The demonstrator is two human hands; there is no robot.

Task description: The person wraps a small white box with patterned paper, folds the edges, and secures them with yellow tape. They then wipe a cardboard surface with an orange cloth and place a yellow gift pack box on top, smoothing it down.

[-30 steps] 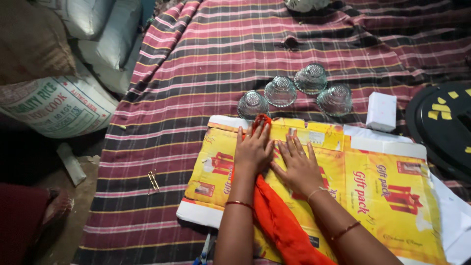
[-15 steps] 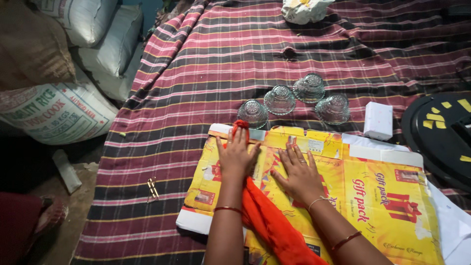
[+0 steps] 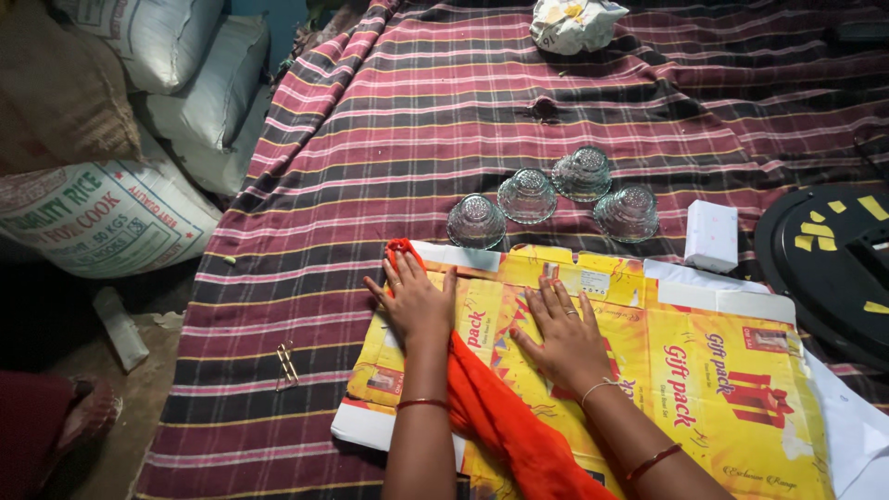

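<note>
Orange cloth (image 3: pixel 505 421) runs in a long strip from your lap at 6 o'clock up toward 11 o'clock, and its far tip pokes out past your fingers. Your left hand (image 3: pixel 414 301) lies flat on it, fingers spread, closer to that tip. Your right hand (image 3: pixel 565 333) presses the yellow cardboard (image 3: pixel 732 389) just beside it at 3 o'clock, fingers spread too. Farther off at 12 o'clock sit four glass bowls (image 3: pixel 528 194).

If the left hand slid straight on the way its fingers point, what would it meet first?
The left hand points up and slightly left; past the orange cloth tip and cardboard edge lies only striped fabric. The glass bowls probably sit just right of that line.
</note>
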